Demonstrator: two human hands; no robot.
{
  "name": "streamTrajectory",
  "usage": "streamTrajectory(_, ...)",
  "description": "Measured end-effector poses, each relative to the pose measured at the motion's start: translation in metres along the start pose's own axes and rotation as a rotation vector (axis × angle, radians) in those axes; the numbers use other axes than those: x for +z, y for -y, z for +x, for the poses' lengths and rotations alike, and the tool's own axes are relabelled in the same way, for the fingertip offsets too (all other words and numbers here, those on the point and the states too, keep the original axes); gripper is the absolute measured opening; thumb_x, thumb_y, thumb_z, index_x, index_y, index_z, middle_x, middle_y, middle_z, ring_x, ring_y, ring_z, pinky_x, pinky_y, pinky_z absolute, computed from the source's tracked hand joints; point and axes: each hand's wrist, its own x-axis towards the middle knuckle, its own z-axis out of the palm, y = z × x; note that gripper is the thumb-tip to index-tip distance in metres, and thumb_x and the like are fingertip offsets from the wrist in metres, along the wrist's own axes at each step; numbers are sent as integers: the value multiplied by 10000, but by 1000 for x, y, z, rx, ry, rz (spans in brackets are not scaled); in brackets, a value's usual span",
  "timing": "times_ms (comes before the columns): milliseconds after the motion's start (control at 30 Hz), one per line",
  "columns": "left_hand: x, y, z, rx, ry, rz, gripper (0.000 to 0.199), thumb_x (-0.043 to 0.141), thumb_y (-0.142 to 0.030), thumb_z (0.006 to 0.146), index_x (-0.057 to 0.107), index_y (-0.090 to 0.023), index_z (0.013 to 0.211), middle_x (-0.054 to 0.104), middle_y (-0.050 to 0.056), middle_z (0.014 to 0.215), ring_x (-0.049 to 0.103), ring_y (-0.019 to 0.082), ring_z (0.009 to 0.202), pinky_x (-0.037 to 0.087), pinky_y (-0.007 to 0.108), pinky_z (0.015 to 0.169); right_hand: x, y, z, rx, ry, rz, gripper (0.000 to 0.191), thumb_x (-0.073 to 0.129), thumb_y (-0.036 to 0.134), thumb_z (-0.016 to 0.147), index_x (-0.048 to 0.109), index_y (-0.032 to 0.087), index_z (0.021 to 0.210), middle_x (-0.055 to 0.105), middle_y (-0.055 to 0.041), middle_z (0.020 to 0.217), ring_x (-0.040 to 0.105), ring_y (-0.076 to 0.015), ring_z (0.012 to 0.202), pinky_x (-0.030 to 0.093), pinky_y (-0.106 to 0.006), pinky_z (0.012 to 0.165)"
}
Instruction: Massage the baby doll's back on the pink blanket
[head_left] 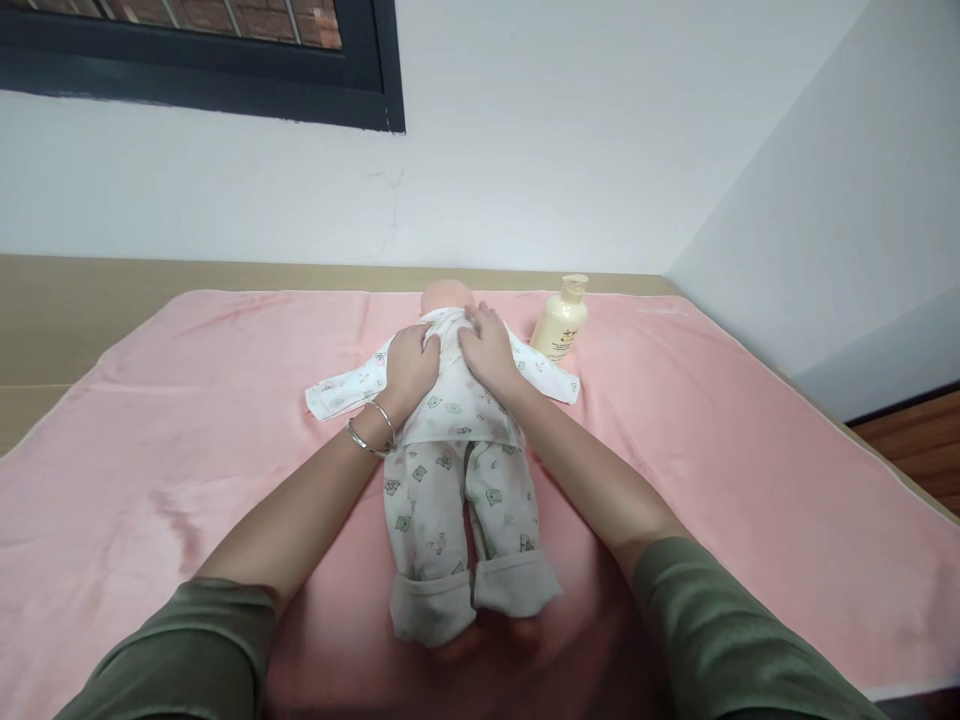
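A baby doll [448, 296] lies on a pink sheet, its bare head at the far end and its feet towards me. It wears a white printed top [457, 405] with sleeves spread to both sides, and matching trousers [435, 505] with turned-up cuffs. My left hand [412, 362] rests on the left side of the upper torso, thumb apart from the fingers, whose tips are hidden. On the right side of the upper torso lies my right hand [487, 347], fingers spread over the cloth. Neither hand visibly pinches the top. The doll's face cannot be seen.
A cream pump bottle [559, 325] stands beyond the right sleeve. The pink sheet [225, 400] covers most of a wooden surface [67, 310], which meets a white wall behind. A dark-framed window [375, 80] is at the upper left.
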Motion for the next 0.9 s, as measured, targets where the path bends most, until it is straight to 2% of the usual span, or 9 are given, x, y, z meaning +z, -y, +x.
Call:
streamTrajectory(100,-1,-1,-1,-9,7,-1,351,338,-274,924,676,-181,929,749,134,1039,655,284,1043,493,402,963,-21,17,-7,-40,-132,41,626,294,214,964,344,196,1588,256,-66,1725,194,-247,1616,276,-517,1288)
streamTrajectory(200,-2,-1,-1,-16,5,-1,344,333,-280,923,662,-188,885,742,122,1000,647,274,1017,492,391,940,-33,30,-14,-111,-179,-21,657,271,175,952,307,218,1606,174,-46,1749,114,-261,1633,235,-575,1293)
streamTrajectory(267,-1,-1,-1,-16,-7,-2,330,338,-282,920,649,-195,857,738,119,977,644,268,990,488,385,924,-27,31,-17,-134,-121,-62,624,304,165,944,410,202,1558,241,-73,1731,148,-289,1625,226,-601,1287)
streamTrajectory(400,2,2,-1,15,-49,-24,289,348,-260,899,615,-203,804,728,119,919,640,263,916,478,385,893,1,20,-16,-133,43,-115,501,373,165,939,607,139,1381,416,-159,1645,316,-330,1561,224,-619,1277)
streamTrajectory(500,4,4,0,27,-75,-54,263,360,-257,885,590,-206,768,716,118,872,632,265,866,475,390,855,3,18,-13,-138,46,-56,501,409,175,926,610,129,1382,443,-167,1628,357,-318,1545,226,-598,1288)
streamTrajectory(633,3,4,0,20,-68,-87,247,378,-268,880,574,-210,740,707,105,826,621,259,823,470,385,819,-18,28,-12,-148,-40,48,544,404,178,920,575,159,1436,391,-105,1671,322,-279,1570,234,-538,1310)
streamTrajectory(700,3,4,0,19,-64,-92,249,383,-266,881,583,-211,743,708,98,821,621,256,827,472,381,823,-20,31,-14,-148,-79,47,553,396,172,923,563,178,1450,367,-84,1686,312,-274,1574,231,-537,1310)
streamTrajectory(900,5,6,1,38,-74,-76,274,375,-266,881,628,-205,793,730,114,886,637,273,896,476,394,882,3,27,-22,-114,60,-133,477,404,194,958,618,126,1379,468,-175,1612,399,-333,1520,272,-602,1263)
